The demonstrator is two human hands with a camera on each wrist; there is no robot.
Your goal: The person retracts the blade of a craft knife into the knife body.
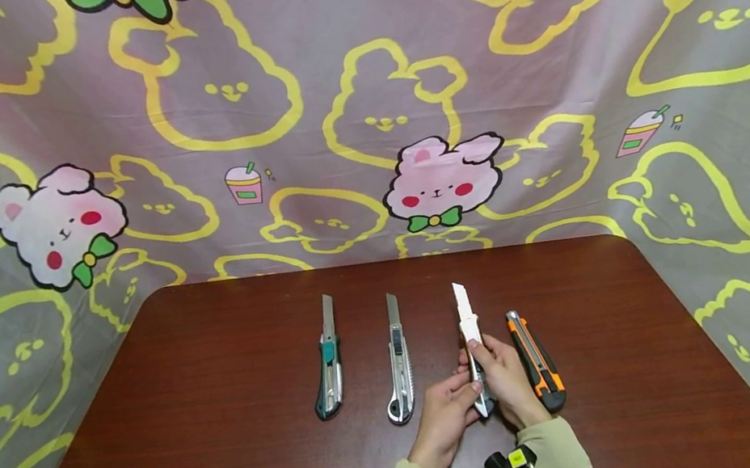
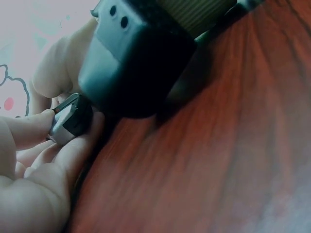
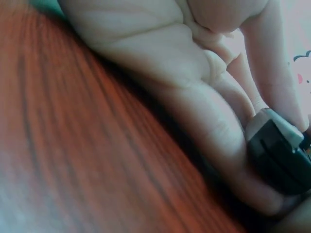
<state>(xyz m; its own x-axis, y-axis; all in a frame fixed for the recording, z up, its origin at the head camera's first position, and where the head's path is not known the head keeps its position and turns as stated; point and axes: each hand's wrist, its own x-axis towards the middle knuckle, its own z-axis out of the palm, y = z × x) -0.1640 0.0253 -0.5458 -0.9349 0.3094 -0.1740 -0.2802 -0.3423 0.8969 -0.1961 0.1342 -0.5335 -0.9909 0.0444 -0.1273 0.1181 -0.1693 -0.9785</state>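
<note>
A silver utility knife (image 1: 469, 329) with its blade extended points away over the table, held between both hands. My left hand (image 1: 446, 417) pinches the lower handle, thumb on top. The right hand (image 1: 507, 378) holds it from the other side, its thumb lying along the upper handle. In the left wrist view, the knife's dark butt end (image 2: 80, 116) shows between the fingers. The right wrist view also shows the handle's butt (image 3: 279, 153) against the fingers. Just right of my right hand lies an orange and black utility knife (image 1: 536, 360), its blade not showing.
Two more utility knives lie to the left with blades extended: a grey one (image 1: 399, 373) and a green and silver one (image 1: 329, 368). The brown table (image 1: 228, 421) ends at a patterned cloth (image 1: 304, 155). A black wrist camera (image 1: 504, 467) sits near the right sleeve.
</note>
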